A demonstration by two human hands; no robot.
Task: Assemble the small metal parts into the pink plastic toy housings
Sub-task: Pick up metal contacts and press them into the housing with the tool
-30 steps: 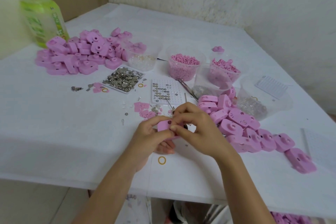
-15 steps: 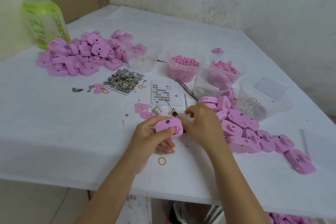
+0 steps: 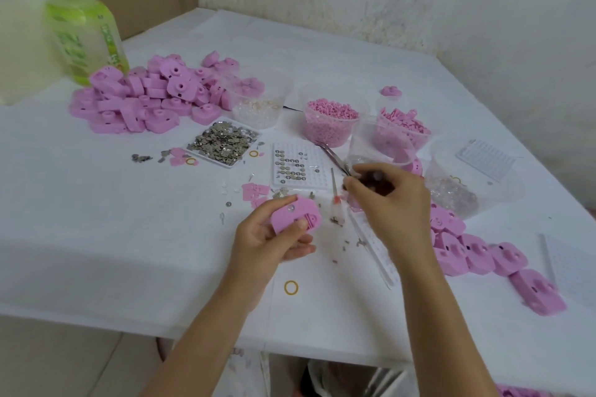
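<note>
My left hand [image 3: 264,242] grips a pink toy housing [image 3: 295,214] just above the table, thumb across its face. My right hand [image 3: 390,203] hovers to its right with its fingers curled. Its blurred fingertips are at the near end of the metal tweezers [image 3: 332,155]; a grip on them cannot be made out. A flat tray of small metal parts [image 3: 222,143] lies behind my left hand. Beside that tray is a white grid tray [image 3: 292,164] with round metal cells. Loose metal bits [image 3: 337,221] lie between my hands.
Pink housings are heaped at the back left [image 3: 154,100] and strung along the right [image 3: 467,248]. Clear cups of pink pieces [image 3: 330,121] stand behind the trays. A red-handled screwdriver [image 3: 335,192], a green bottle [image 3: 84,39] and a yellow rubber band [image 3: 291,287] are also there. The table's front edge is near.
My right hand has left the housing and moved back and to the right, to the tweezers. My left hand now holds the housing alone and has tilted it.
</note>
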